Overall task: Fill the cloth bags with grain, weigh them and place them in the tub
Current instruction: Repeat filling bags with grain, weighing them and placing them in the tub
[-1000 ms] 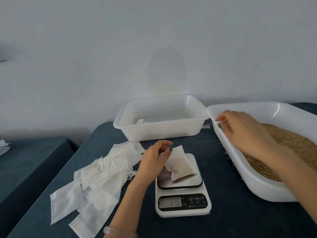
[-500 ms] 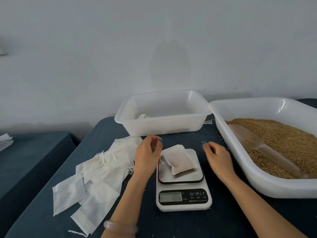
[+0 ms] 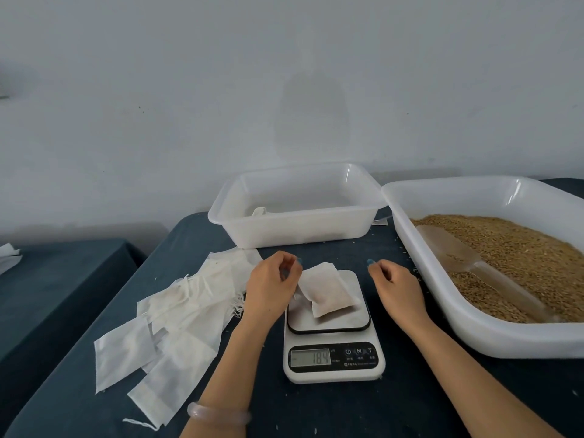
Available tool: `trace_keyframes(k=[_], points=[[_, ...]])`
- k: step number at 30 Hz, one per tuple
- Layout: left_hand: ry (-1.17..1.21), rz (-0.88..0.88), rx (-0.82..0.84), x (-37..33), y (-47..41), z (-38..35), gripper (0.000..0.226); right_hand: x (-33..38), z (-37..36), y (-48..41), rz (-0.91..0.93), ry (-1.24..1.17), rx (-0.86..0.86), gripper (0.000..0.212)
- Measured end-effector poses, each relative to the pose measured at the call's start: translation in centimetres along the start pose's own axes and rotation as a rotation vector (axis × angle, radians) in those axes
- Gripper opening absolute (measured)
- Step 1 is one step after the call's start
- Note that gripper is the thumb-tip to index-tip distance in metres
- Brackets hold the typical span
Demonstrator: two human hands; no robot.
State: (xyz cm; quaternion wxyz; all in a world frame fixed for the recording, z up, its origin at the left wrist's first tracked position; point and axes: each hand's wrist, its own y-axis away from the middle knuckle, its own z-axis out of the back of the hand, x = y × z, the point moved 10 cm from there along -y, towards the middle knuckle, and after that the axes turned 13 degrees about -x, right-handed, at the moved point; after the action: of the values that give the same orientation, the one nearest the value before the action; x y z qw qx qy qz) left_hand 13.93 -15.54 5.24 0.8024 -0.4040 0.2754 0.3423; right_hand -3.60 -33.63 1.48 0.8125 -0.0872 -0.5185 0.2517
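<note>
A small filled cloth bag [image 3: 325, 292] lies on the plate of a white digital scale [image 3: 333, 371], whose display shows 18.4. My left hand [image 3: 270, 287] hovers just left of the bag with loosely curled fingers and grips nothing that I can see. Over the dark cloth between the scale and the grain tub, my right hand [image 3: 396, 287] is also loosely curled and empty. The grain tub [image 3: 474, 336] at right holds brown grain [image 3: 521, 248] and a clear scoop [image 3: 474, 270]. At the back stands the clear tub [image 3: 297, 232], with one bag [image 3: 259, 211] peeking up inside.
Several empty white cloth bags [image 3: 177, 320] lie in a loose pile left of the scale. The table [image 3: 395, 406] has a dark blue cloth with a few stray grains. A second dark table [image 3: 63, 279] stands at left, and a grey wall is behind.
My right hand left the grain tub and came down beside the scale. My left hand let go of the bag, and the reading dropped from about 41.6 to 18.4.
</note>
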Motion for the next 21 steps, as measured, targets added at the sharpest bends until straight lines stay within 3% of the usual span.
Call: trace_keyframes(k=[8,12,15,18,21], points=[[-0.137,-0.006,0.084,0.0,0.4,-0.7,0.02,0.1,0.0,0.2,0.006,-0.014,0.005,0.046],[-0.028,0.04,0.127,-0.1,0.4,-1.3,0.008,0.0,-0.1,0.1,0.009,-0.008,0.005,0.045],[0.188,0.048,0.138,-1.4,-0.2,-1.5,0.009,-0.2,-0.2,0.0,0.001,-0.024,0.005,0.046],[0.292,-0.035,0.163,-3.9,-1.7,-0.9,0.01,-0.4,-0.4,-0.1,-0.004,-0.015,0.01,0.046],[0.158,-0.157,0.08,-6.3,-5.0,0.2,0.014,-0.5,-0.5,-0.1,-0.007,-0.003,0.015,0.046]])
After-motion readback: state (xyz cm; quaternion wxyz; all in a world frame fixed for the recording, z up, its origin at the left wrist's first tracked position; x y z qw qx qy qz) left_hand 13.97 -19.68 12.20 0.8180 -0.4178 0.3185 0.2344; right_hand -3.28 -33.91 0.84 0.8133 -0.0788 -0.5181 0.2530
